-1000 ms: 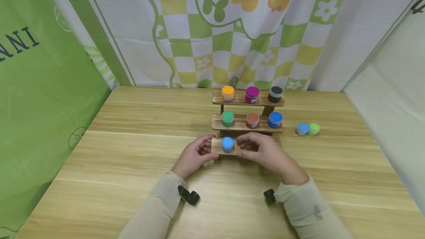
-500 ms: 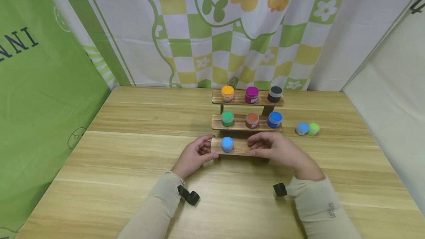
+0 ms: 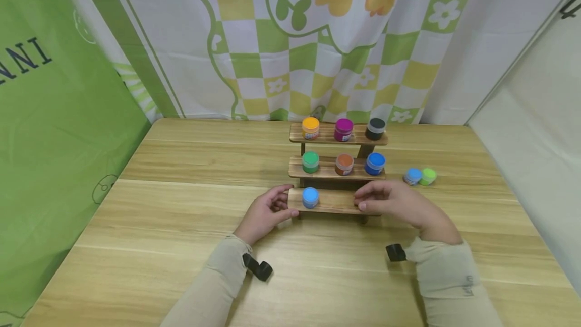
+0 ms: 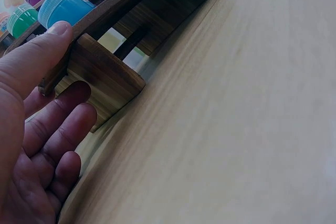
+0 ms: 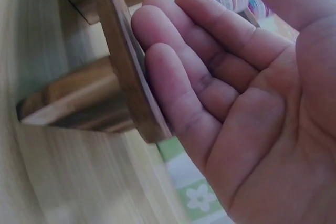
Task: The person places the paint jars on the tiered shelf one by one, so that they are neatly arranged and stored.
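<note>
A three-tier wooden display stand (image 3: 336, 202) bears small lidded paint jars. One light blue jar (image 3: 310, 198) sits toward the left of its bottom tier. My left hand (image 3: 267, 212) holds the left end of that tier; in the left wrist view the thumb (image 4: 59, 31) lies at the edge beside the blue jar, with the other fingers below. Over the tier's right end is my right hand (image 3: 404, 205), holding nothing. Its loosely bent fingers (image 5: 169, 72) lie along the board in the right wrist view.
Green (image 3: 310, 162), brown (image 3: 344, 164) and dark blue (image 3: 374, 164) jars fill the middle tier. Orange (image 3: 310, 128), purple (image 3: 343, 129) and black (image 3: 375, 129) ones stand on top. Right of the stand, another light blue jar (image 3: 413, 176) and a lime green jar (image 3: 427, 176) are on the table (image 3: 190, 165).
My right hand has slid rightward along the bottom tier, away from the light blue jar, uncovering more of the board. The left hand and the jars have stayed in place.
</note>
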Tool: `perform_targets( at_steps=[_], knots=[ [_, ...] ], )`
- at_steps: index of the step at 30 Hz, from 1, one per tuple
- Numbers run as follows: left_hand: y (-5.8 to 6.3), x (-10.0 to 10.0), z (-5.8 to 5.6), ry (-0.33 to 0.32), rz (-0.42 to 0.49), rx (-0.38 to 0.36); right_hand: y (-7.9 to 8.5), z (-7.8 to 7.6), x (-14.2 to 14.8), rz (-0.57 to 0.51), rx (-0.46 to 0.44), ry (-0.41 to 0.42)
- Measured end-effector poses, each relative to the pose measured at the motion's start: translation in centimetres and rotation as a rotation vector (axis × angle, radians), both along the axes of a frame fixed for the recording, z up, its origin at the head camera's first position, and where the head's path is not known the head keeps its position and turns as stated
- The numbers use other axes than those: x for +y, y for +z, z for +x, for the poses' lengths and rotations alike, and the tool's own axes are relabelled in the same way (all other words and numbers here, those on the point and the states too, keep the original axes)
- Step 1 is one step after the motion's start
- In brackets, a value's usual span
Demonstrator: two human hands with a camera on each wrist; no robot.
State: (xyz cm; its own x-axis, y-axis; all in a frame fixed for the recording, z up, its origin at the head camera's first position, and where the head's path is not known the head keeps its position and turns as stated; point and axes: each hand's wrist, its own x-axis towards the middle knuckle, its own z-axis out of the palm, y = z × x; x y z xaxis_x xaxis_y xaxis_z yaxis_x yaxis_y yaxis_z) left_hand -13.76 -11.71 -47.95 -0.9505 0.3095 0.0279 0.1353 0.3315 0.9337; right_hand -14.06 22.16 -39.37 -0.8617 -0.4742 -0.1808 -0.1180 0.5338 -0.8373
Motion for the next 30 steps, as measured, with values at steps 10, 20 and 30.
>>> perform_targets(
  at_steps=[10, 20, 30],
  knots=[
    [-0.1, 0.0, 0.0, -0.003, 0.001, 0.006, 0.0, -0.1, 2.0, -0.007, 0.008, -0.036],
    [0.0, 0.0, 0.0, -0.003, -0.008, 0.004, 0.2, -0.1, 3.6, 0.009, 0.028, -0.099],
    [0.1, 0.0, 0.0, -0.001, -0.005, -0.001, 0.0, -0.3, 5.3, 0.035, 0.036, -0.307]
  ],
)
